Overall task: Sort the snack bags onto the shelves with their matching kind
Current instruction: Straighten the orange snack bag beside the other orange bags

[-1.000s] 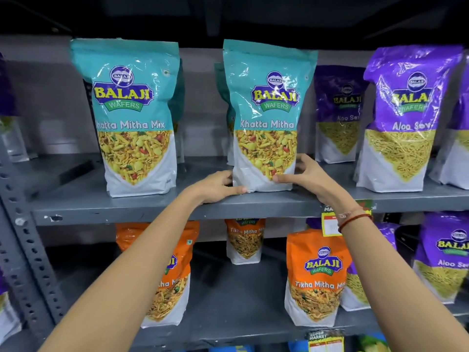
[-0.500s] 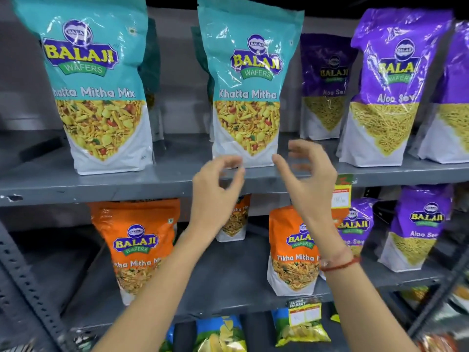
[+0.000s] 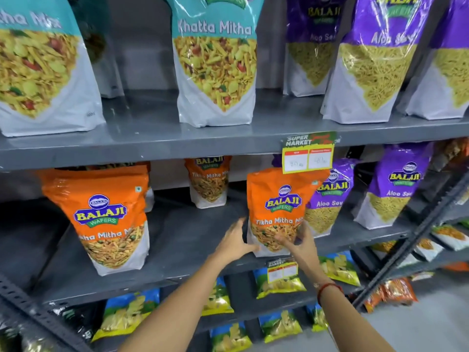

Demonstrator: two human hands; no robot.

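An orange Tikha Mitha bag stands on the grey middle shelf, just in front of a purple Aloo Sev bag. My left hand grips its lower left edge with the thumb raised. My right hand has its fingers wrapped over the lower right front. Two more orange Tikha Mitha bags stand further left on the same shelf. Another purple Aloo Sev bag stands at the right. On the upper shelf, a teal Khatta Mitha bag stands free.
A yellow price tag hangs from the upper shelf's edge, right above the held bag. More teal and purple bags line the upper shelf. Blue-and-yellow chip bags fill the lower shelves. A perforated metal upright slants at the right.
Both hands let go of the teal Khatta Mitha bag on the upper shelf, dropped to the middle shelf and closed on the orange bag. The view tilted down and moved closer.
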